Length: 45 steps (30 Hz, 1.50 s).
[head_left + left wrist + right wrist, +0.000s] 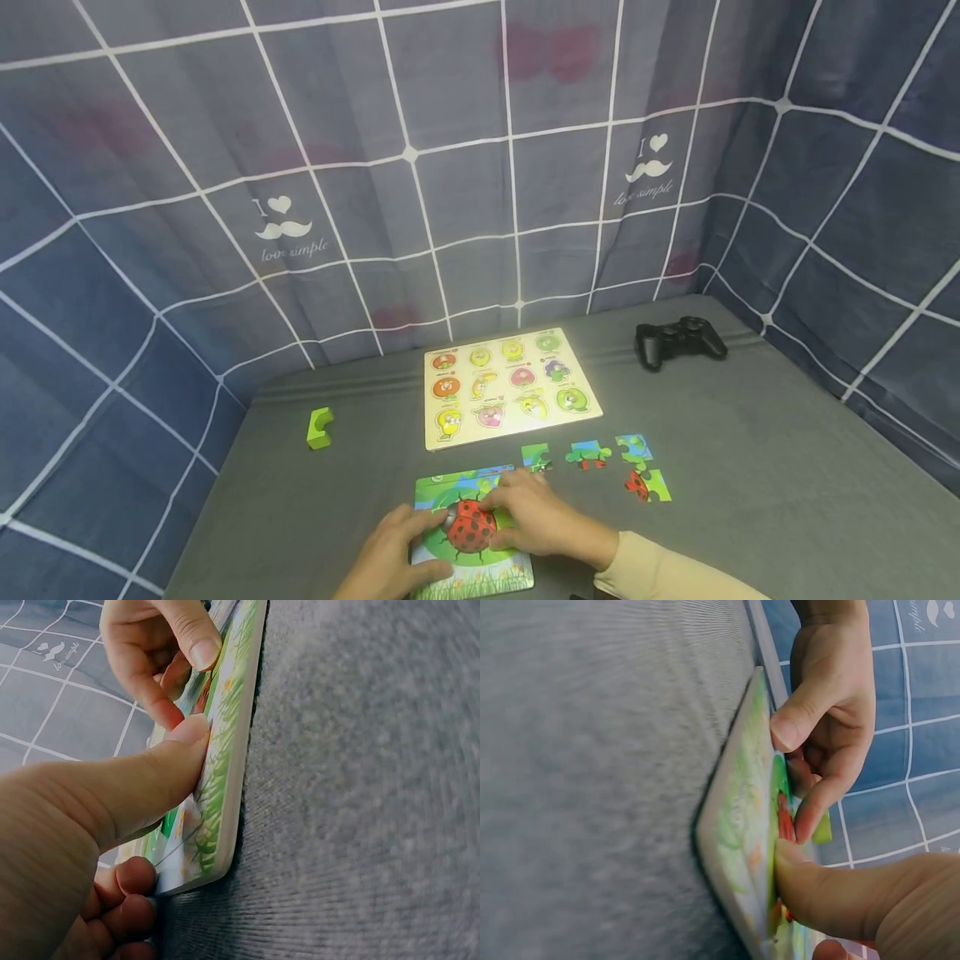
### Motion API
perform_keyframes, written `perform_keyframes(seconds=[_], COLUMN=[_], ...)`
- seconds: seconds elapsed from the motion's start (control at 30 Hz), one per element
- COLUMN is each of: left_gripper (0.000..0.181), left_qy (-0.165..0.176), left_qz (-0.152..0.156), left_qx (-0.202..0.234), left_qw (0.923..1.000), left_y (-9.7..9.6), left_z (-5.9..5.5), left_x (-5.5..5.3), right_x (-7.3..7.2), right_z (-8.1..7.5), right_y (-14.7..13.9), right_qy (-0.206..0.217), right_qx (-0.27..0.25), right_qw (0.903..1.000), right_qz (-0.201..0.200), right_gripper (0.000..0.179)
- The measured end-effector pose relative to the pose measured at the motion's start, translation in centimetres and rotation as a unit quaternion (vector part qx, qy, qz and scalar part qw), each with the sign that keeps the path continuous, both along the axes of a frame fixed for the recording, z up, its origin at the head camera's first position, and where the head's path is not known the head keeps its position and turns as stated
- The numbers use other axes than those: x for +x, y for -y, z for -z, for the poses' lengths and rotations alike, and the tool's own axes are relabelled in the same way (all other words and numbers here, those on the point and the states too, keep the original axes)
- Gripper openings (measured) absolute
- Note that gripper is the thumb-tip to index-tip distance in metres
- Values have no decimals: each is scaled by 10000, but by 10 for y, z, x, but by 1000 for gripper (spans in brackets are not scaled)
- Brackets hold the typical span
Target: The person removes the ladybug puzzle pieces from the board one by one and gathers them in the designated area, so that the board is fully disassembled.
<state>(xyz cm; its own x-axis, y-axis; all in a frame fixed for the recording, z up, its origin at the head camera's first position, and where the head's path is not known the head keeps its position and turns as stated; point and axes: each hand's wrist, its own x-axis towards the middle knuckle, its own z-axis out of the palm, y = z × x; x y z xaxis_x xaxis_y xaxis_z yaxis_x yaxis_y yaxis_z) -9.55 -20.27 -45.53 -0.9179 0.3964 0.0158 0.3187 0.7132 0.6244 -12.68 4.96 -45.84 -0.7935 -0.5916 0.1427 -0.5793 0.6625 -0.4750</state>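
Note:
A ladybug puzzle board (480, 581) lies flat near the front of the grey surface, with a large red spotted ladybug, green leaf and grass pictured on it. At its left side my left hand (393, 550) rests, index fingertip by the ladybug's head and thumb on the board. From the right, my right hand (540, 517) touches the ladybug picture with thumb and index finger apart. Both wrist views show the thumbs pressing the board face; whether a loose piece lies under the fingertips is hidden. Loose jigsaw pieces (590, 455) lie beyond the right hand, one (657, 485) partly red.
Behind the puzzle stands out a pale fruit board (513, 387) lying flat, covered in fruit pictures. A black game controller (681, 340) is at the back right. To the left is a green notched block (318, 428). A blue-grey checked curtain (360, 208) borders the surface.

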Motion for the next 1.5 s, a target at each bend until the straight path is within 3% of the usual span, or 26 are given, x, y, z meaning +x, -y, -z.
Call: perform_keyframes(seconds=[0.27, 0.5, 0.93, 1.23, 1.5], left_gripper=[65, 66, 65, 61, 62], left_qy=[193, 286, 518, 569, 516], left_qz=[21, 7, -212, -422, -464], left_qx=[0, -31, -177, -413, -408], left_qw=[9998, 9996, 9983, 9966, 9968], left_y=[-2, -2, -8, -12, -12], left_z=[-3, -3, -7, -14, -14], left_x=[-1, -2, -3, -5, -3], right_x=[-5, -3, 3, 0, -2], right_z=[-2, -3, -3, -3, 0], right_y=[6, 9, 9, 6, 6], right_qy=[348, 837, 564, 805, 933], right_qx=[125, -123, -137, -430, -806], right_qw=[9993, 9963, 9983, 9958, 9923], right_qz=[55, 128, 108, -22, -77], right_gripper=[38, 37, 37, 35, 39])
